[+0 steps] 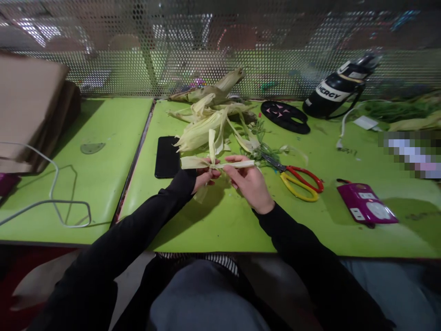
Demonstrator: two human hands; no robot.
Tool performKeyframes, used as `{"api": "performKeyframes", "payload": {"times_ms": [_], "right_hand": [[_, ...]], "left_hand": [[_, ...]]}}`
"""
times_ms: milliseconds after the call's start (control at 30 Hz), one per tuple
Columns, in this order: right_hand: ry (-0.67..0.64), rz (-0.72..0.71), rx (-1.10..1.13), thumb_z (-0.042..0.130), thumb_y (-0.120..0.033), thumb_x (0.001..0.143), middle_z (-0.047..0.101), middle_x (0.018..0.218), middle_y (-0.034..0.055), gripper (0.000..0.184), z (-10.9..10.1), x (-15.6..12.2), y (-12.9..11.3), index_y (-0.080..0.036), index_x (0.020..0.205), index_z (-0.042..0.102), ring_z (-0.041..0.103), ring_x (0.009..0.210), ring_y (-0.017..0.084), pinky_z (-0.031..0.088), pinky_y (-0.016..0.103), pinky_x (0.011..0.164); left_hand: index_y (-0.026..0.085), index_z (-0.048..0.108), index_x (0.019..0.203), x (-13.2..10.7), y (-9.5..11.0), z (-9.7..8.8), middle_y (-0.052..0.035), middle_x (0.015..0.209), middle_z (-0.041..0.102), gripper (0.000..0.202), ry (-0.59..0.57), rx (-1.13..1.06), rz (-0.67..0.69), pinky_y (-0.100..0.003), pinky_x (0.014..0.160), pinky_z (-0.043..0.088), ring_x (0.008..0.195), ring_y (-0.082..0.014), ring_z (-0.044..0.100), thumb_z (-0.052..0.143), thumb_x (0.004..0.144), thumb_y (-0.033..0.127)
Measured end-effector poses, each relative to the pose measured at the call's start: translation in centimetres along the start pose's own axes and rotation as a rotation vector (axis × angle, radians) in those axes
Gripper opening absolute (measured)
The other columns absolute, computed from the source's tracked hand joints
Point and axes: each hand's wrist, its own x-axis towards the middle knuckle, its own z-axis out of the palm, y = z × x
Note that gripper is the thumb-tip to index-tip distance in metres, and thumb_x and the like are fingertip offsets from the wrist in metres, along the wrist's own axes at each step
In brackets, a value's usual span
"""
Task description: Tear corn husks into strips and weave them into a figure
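Observation:
Pale corn husk strips [193, 162] cross each other above the green table, with one strip standing upright from the crossing. My left hand [206, 177] pinches them near the crossing. Fingers of my right hand [251, 181] are closed on the strip that runs out to the right. Just beyond my hands lies a heap of corn husks [203, 131]. A black phone [167, 157] rests to the left of my left hand. Scissors [299, 181] with one red and one yellow handle lie to the right of my right hand, blades among green scraps.
A perforated metal screen [193, 59] runs along the back of the green table [206, 225]. Farther right are a black oval palette [285, 116], a black bottle [336, 89] and a purple power strip [367, 203]. Brown cardboard [29, 105] and a grey cable [55, 201] occupy the left.

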Motion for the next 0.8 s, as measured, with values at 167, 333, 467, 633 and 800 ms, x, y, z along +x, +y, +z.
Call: {"api": "performKeyframes", "payload": {"times_ms": [167, 333, 467, 633, 800], "right_hand": [[-0.04, -0.057, 0.014, 0.064, -0.047, 0.088, 0.059, 0.068, -0.002, 0.027, 0.1, -0.7, -0.8, -0.02, 0.088, 0.062, 0.048, 0.053, 0.009, 0.037, 0.023, 0.046], [0.031, -0.13, -0.013, 0.064, -0.041, 0.09, 0.064, 0.071, -0.0008, 0.021, 0.0, -1.4, -1.2, -0.02, 0.084, 0.063, 0.055, 0.06, 0.01, 0.043, 0.024, 0.053], [0.026, -0.119, 0.001, 0.064, -0.041, 0.089, 0.066, 0.072, -0.0004, 0.021, -0.2, -1.3, -1.1, -0.021, 0.083, 0.064, 0.06, 0.064, 0.012, 0.049, 0.026, 0.059], [0.161, -0.175, -0.148, 0.067, -0.048, 0.086, 0.069, 0.099, 0.0044, 0.03, -1.8, -0.3, -1.6, -0.021, 0.099, 0.066, 0.063, 0.086, 0.017, 0.053, 0.034, 0.077], [0.066, -0.128, -0.321, 0.053, -0.053, 0.094, 0.068, 0.1, 0.0071, 0.039, -2.0, 0.5, -2.1, -0.018, 0.098, 0.07, 0.061, 0.087, 0.018, 0.049, 0.036, 0.079]], "left_hand": [[0.011, 0.067, 0.098, -0.1, -0.5, -0.4, -0.0034, 0.072, 0.069, 0.022, -0.045, 0.181, 0.137, -0.02, 0.055, 0.054, 0.068, -0.0128, 0.067, 0.069, 0.08, 0.023], [0.012, 0.067, 0.096, -0.1, -0.6, -0.7, -0.0038, 0.072, 0.07, 0.017, -0.043, 0.198, 0.152, -0.018, 0.052, 0.053, 0.069, -0.0139, 0.07, 0.065, 0.083, 0.022], [0.012, 0.067, 0.099, 0.0, -0.2, -0.9, -0.0046, 0.076, 0.071, 0.02, -0.041, 0.123, 0.099, -0.017, 0.055, 0.054, 0.073, -0.0137, 0.071, 0.066, 0.083, 0.023], [0.01, 0.066, 0.097, 0.2, 0.2, -0.8, -0.0055, 0.079, 0.072, 0.019, -0.004, 0.06, -0.015, -0.022, 0.064, 0.058, 0.075, -0.014, 0.071, 0.068, 0.078, 0.016], [0.012, 0.066, 0.091, 0.1, -0.6, 0.0, -0.0043, 0.078, 0.07, 0.014, -0.025, 0.044, -0.059, -0.021, 0.062, 0.057, 0.076, -0.0142, 0.07, 0.065, 0.082, 0.023]]}}
